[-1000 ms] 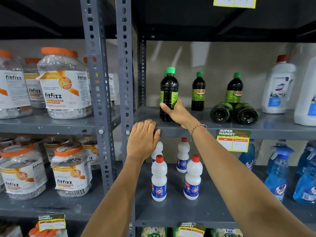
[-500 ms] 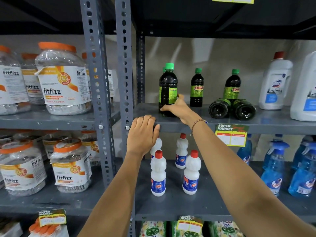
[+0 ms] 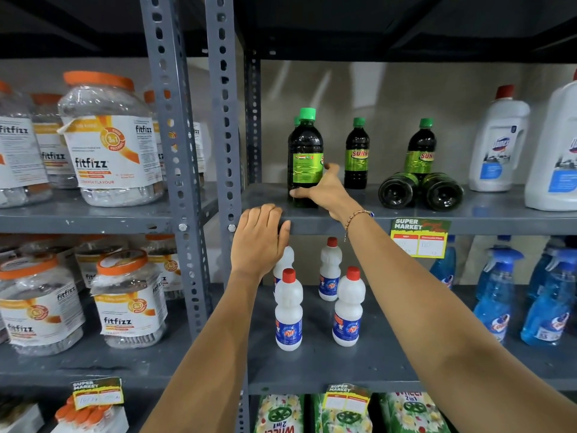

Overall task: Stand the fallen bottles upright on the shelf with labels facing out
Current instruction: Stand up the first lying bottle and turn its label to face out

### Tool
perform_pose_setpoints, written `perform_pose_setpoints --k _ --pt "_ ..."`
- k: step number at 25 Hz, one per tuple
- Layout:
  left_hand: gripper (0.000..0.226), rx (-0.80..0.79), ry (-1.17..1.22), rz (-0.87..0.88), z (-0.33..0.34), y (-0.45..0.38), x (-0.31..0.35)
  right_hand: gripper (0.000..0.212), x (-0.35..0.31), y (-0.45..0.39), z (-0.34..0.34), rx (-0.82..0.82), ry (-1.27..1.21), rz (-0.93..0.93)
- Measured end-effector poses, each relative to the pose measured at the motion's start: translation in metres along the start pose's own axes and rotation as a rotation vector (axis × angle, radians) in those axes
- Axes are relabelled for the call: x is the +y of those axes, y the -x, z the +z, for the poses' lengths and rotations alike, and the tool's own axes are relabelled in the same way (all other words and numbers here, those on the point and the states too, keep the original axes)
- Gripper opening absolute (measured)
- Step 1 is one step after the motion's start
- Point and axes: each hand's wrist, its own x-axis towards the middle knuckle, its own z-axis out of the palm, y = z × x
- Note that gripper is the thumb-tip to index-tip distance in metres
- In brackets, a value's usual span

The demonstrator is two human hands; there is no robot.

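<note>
My right hand (image 3: 324, 192) grips the base of a dark bottle with a green cap and green label (image 3: 305, 151), standing upright at the left of the grey shelf (image 3: 359, 221); its label shows mostly the back text. Another green cap peeks out behind it. Two more such bottles (image 3: 357, 153) (image 3: 421, 148) stand upright with "SUNNY" labels facing out. Two dark bottles (image 3: 398, 190) (image 3: 443, 192) lie on their sides, bottoms towards me. My left hand (image 3: 259, 237) rests flat on the shelf's front edge, holding nothing.
White jugs with red caps (image 3: 498, 142) stand at the shelf's right. White bottles (image 3: 288, 310) and blue spray bottles (image 3: 496, 295) fill the shelf below. Fitfizz jars (image 3: 107, 142) fill the left rack behind perforated uprights (image 3: 170, 120). A price tag (image 3: 418, 237) hangs on the shelf edge.
My right hand has slid lower on the upright bottle and turned it, so more of the green label now faces me. My left hand stays on the shelf edge.
</note>
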Motion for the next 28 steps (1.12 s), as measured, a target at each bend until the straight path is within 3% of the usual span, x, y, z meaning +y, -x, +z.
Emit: perform_pose_setpoints --k 8,12,17,22,28 --pt "0.041 -0.011 -0.006 -0.003 0.000 -0.001 0.000 0.093 0.001 0.000 -0.001 -0.053 -0.007 0.003" --pt "0.042 -0.014 -0.001 -0.003 0.000 0.000 0.001 0.071 -0.001 0.001 -0.003 -0.072 -0.039 0.049" --pt "0.039 0.003 -0.008 0.001 0.001 0.000 0.000 0.084 0.000 0.004 -0.002 -0.112 0.009 0.032" --pt "0.038 0.011 0.003 -0.003 0.002 0.000 0.000 0.036 -0.004 0.007 -0.011 -0.221 -0.058 0.030" --pt "0.036 0.004 0.023 -0.001 0.002 0.000 0.001 0.050 -0.001 0.008 -0.006 -0.194 -0.034 -0.027"
